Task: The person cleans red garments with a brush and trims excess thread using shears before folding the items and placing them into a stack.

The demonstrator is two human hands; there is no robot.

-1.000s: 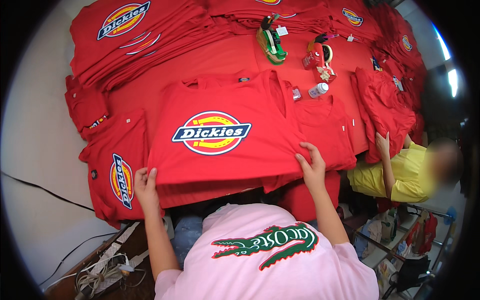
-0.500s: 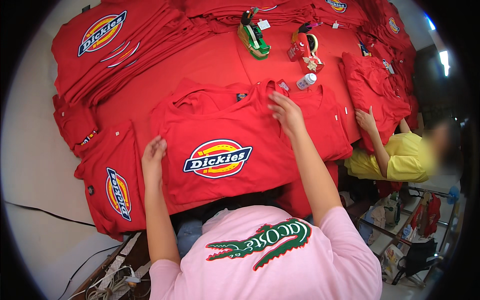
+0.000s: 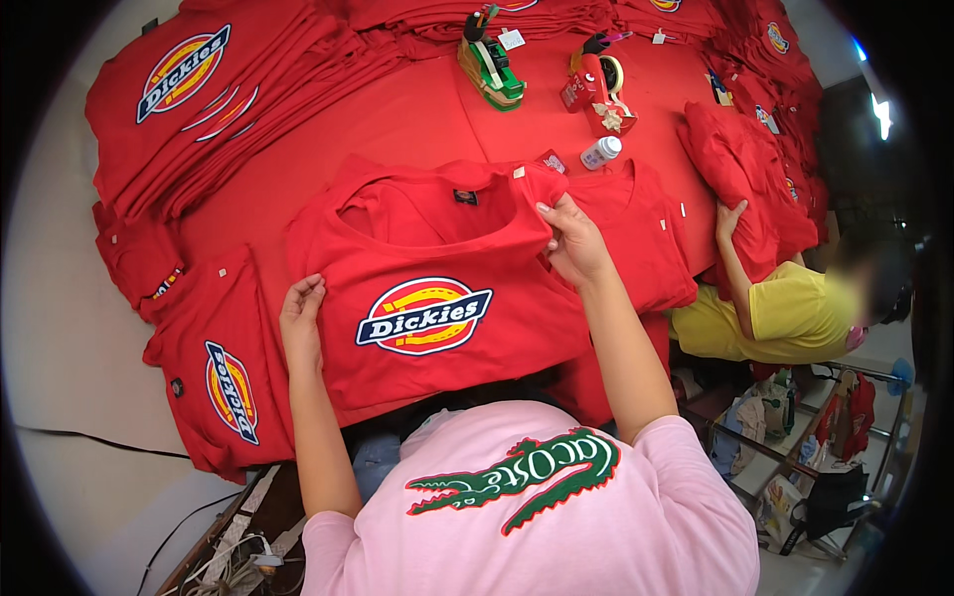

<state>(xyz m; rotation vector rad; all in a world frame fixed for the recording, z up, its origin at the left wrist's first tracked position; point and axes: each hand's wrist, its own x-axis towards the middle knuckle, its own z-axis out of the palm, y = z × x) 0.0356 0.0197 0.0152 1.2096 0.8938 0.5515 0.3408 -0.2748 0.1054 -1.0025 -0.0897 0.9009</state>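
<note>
Red shirt: the red T-shirt [image 3: 437, 288] with an oval chest badge lies face up on the red-covered bench [image 3: 397, 119], right in front of me, collar pointing away.
Right hand: my right hand [image 3: 574, 241] is closed on the shirt's right shoulder beside the collar, pinching a fold of cloth between thumb and fingers.
Left hand: my left hand [image 3: 301, 316] lies on the shirt's left edge, fingers curled over the hem; I cannot tell whether it grips or only presses.
Beneath: a second red shirt [image 3: 646, 238] peeks out under the right side.
Left of it: a folded shirt [image 3: 221, 372] with a sideways badge sits just beside my left hand.
Far bench: a fanned shirt stack [image 3: 219, 109], a green tape dispenser [image 3: 490, 68], a red tape dispenser [image 3: 598, 91] and a small white bottle [image 3: 600, 152].
Right edge: a person in a yellow top [image 3: 795, 318] holds a bundled red shirt [image 3: 745, 189].
</note>
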